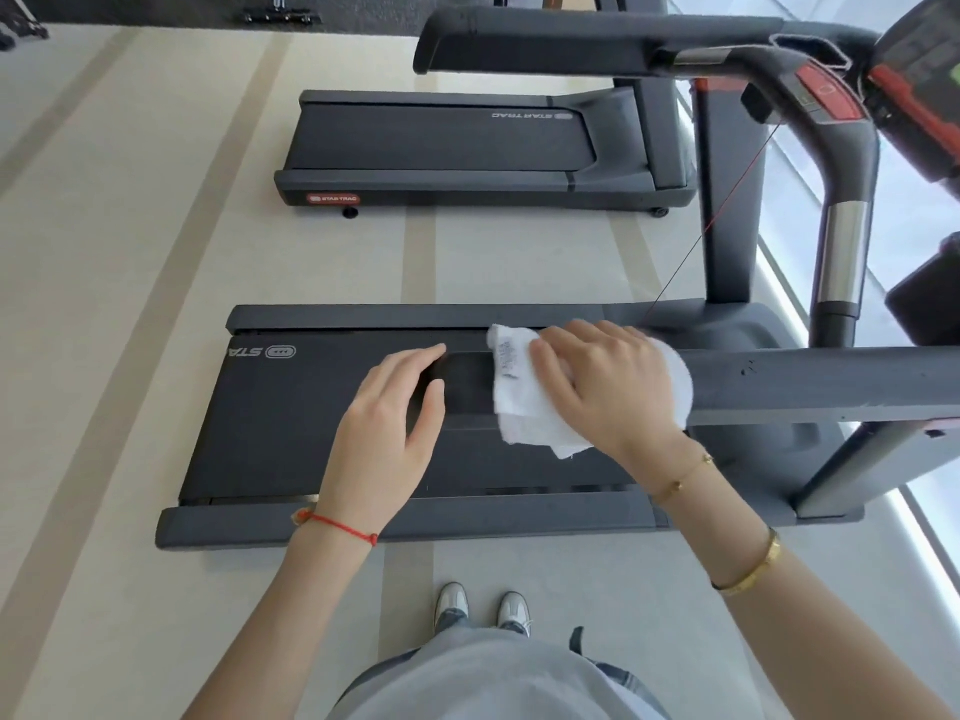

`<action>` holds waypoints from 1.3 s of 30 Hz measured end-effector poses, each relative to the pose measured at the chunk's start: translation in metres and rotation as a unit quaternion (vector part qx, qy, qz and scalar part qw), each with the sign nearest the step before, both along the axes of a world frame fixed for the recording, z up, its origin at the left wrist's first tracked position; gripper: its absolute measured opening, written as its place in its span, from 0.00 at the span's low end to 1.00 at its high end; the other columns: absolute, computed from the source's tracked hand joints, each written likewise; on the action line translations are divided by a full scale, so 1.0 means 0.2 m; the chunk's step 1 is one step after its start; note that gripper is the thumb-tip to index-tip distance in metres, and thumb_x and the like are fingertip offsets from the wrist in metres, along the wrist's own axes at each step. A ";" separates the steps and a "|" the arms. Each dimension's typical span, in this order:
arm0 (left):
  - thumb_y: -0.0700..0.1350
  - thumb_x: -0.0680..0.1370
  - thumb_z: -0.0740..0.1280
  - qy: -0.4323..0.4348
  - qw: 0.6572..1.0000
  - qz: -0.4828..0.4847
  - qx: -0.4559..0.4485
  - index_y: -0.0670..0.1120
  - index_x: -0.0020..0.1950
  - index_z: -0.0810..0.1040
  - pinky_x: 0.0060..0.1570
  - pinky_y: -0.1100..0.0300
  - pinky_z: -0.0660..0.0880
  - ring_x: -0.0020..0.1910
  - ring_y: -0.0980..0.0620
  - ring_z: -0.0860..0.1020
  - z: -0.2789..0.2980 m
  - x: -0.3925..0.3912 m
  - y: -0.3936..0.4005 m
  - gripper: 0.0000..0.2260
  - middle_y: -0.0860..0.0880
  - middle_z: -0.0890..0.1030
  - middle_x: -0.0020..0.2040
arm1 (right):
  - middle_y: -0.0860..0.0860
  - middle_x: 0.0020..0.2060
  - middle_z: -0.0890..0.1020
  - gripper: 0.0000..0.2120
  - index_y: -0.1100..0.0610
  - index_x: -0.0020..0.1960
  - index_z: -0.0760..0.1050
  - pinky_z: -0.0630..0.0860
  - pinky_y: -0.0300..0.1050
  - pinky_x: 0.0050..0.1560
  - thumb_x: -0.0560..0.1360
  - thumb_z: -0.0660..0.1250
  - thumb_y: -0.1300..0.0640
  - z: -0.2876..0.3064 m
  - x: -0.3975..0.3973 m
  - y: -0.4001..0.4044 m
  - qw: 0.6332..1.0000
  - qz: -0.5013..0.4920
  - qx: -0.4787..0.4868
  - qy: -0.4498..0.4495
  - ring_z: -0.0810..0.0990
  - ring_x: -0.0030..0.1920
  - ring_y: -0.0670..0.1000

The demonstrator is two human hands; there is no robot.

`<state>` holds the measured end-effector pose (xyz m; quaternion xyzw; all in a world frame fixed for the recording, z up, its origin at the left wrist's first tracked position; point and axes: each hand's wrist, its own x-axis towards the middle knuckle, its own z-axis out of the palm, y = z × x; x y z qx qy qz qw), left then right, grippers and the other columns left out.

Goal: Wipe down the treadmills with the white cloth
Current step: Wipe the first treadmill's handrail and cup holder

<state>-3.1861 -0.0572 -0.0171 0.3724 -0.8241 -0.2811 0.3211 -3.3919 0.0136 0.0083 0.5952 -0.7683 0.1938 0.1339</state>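
I stand beside the near treadmill [291, 418], whose black belt lies below my hands. Its dark grey handrail [805, 381] runs in from the right at hand height. A white cloth [519, 402] with a small label is draped over the rail near its free end. My right hand [608, 387] lies on top of the cloth, fingers spread and pressing it onto the rail. My left hand [384, 423] grips the very end of the rail, fingers over the top and thumb on the near side.
A second treadmill [441, 137] stands parallel farther away, with a strip of pale floor between. The near machine's far handrail [545, 39] and console with a red panel [826, 90] rise at the upper right. A window runs along the right. My shoes [483, 608] are on the floor.
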 end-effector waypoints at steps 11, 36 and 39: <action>0.41 0.82 0.59 0.006 1.000 0.013 0.007 0.45 0.67 0.75 0.64 0.57 0.73 0.63 0.53 0.75 0.00 -0.01 0.01 0.14 0.52 0.78 0.62 | 0.48 0.35 0.79 0.16 0.52 0.44 0.80 0.71 0.49 0.40 0.81 0.55 0.50 -0.01 -0.09 0.09 0.999 -0.001 -0.033 0.009 0.75 0.36 0.54; 0.44 0.81 0.61 -0.083 0.984 0.011 -0.158 0.47 0.55 0.81 0.68 0.46 0.65 0.50 0.52 0.80 0.06 -0.42 0.14 0.10 0.53 0.83 0.51 | 0.50 0.34 0.81 0.17 0.55 0.43 0.80 0.71 0.49 0.41 0.79 0.55 0.51 -0.01 -0.55 0.36 0.998 -0.066 -0.021 -0.004 0.77 0.36 0.56; 0.44 0.81 0.61 -0.084 0.983 0.021 -0.162 0.48 0.54 0.81 0.66 0.47 0.66 0.49 0.52 0.80 0.06 -0.52 0.18 0.09 0.54 0.83 0.50 | 0.50 0.29 0.76 0.21 0.54 0.33 0.74 0.63 0.45 0.32 0.76 0.51 0.45 0.05 -0.64 0.35 0.992 -0.108 0.052 -0.038 0.73 0.33 0.55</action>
